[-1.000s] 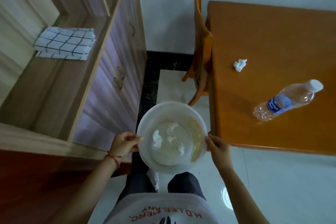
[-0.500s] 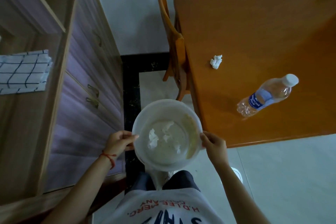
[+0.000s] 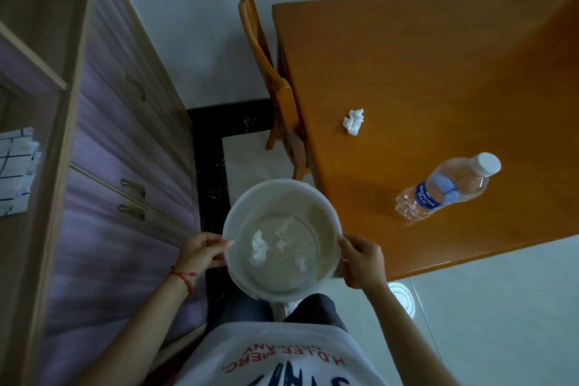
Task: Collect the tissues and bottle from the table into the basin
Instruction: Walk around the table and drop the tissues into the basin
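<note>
Checked white cloth point(image 3: 15, 172) with dark grid lines at far left, on a shelf of the pale wooden cabinet point(image 3: 125, 141). Left hand point(image 3: 200, 252) with red string at the wrist, fingers point(image 3: 219, 243) curled narrowly over the left rim of the round white plastic basin point(image 3: 282, 191). Inside the basin, several crumpled white tissues point(image 3: 260, 247) on its floor. Right hand point(image 3: 363, 260) clasped on the right rim, thumb on top, fingers wrapped beneath. Basin held just beside the near corner of the orange wooden table point(image 3: 438, 78). On the table, one crumpled white tissue point(image 3: 354, 121) near the left edge; further right, well apart from it, a clear plastic water bottle point(image 3: 448, 188) with blue label and white cap, lying on its side.
</note>
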